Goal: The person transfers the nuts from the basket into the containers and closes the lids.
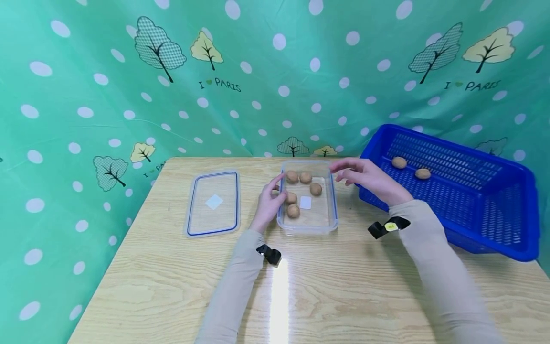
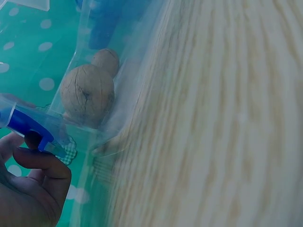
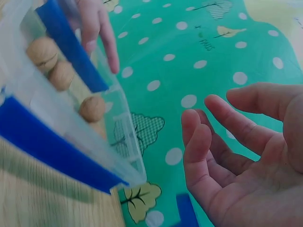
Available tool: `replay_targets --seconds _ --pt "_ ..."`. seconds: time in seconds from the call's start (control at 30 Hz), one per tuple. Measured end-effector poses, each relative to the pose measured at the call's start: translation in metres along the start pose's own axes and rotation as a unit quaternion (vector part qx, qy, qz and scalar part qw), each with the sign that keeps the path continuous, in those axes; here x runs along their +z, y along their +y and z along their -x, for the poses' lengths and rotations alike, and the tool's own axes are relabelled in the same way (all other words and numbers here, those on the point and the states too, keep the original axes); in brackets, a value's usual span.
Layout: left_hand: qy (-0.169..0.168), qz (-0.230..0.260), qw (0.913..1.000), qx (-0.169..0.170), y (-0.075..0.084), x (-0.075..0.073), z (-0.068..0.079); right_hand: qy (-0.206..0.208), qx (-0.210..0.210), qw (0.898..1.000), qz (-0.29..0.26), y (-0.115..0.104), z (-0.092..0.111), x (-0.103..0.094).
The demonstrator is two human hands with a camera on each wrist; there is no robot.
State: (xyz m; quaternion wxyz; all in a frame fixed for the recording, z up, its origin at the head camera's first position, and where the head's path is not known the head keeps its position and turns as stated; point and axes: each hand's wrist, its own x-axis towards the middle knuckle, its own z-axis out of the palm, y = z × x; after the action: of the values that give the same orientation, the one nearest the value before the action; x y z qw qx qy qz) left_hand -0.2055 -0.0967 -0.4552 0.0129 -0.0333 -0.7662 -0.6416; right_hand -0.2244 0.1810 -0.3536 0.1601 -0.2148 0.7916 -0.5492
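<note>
- My left hand (image 1: 270, 203) is at the left wall of the clear container (image 1: 318, 217), its thumb over the rim and its fingers bent down the outside, so it pinches that wall.
- My right hand (image 1: 365, 179) is raised beside the container's far right corner, between it and the blue basket (image 1: 455, 196). Its fingers are loosely bent, the thumb and fingertips apart, and in the right wrist view a gap shows between them and the container.
- Five walnuts (image 1: 315, 189) lie on the container's floor: two side by side at the far end, one a little nearer on the right, and two along the left side, one just nearer than the other.
- A small white square (image 1: 305, 202) shows through the container, right of those two.
- The basket stands on the right, slanting towards the near right; two more walnuts (image 1: 423, 174) lie inside, near each other in its far left part.
- Left of the container, apart from it, a clear lid (image 1: 227, 208) with a blue seal lies flat on the wooden table (image 1: 172, 296).
- Behind everything hangs a green cloth (image 1: 258, 45) with white dots and printed trees.
</note>
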Motion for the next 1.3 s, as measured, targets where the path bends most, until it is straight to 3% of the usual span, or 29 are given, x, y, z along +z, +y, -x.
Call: replay_targets --seconds 0.1,0.37,0.5,0.73,0.9,1.0,1.23,1.3 --pt "-0.010 0.009 0.9999 -0.002 0.004 0.000 0.002 -0.007 0.015 1.000 0.026 -0.001 0.002 -0.007" --pt "-0.024 -0.002 0.9996 -0.014 0.037 -0.003 0.018 -0.004 0.044 0.996 0.082 -0.007 0.015 -0.028" --pt "-0.023 -0.007 0.9996 -0.017 0.037 -0.003 0.018 0.007 0.048 0.994 0.099 -0.009 0.021 -0.040" --pt "-0.014 0.017 0.9997 -0.007 0.004 0.000 0.003 0.028 0.075 0.988 0.131 -0.008 0.032 -0.063" --pt "-0.003 0.013 0.9999 -0.004 -0.002 0.001 0.001 0.036 0.090 0.984 0.148 -0.006 0.038 -0.080" --pt "0.002 0.011 0.9999 -0.003 -0.001 0.000 0.001 0.038 0.098 0.982 0.154 -0.003 0.041 -0.089" --pt "-0.020 0.009 0.9997 -0.008 0.036 -0.004 0.016 0.042 0.130 0.975 0.174 0.001 0.047 -0.106" --pt "-0.021 0.008 0.9997 -0.005 0.034 -0.004 0.015 0.043 0.130 0.974 0.181 0.003 0.049 -0.110"
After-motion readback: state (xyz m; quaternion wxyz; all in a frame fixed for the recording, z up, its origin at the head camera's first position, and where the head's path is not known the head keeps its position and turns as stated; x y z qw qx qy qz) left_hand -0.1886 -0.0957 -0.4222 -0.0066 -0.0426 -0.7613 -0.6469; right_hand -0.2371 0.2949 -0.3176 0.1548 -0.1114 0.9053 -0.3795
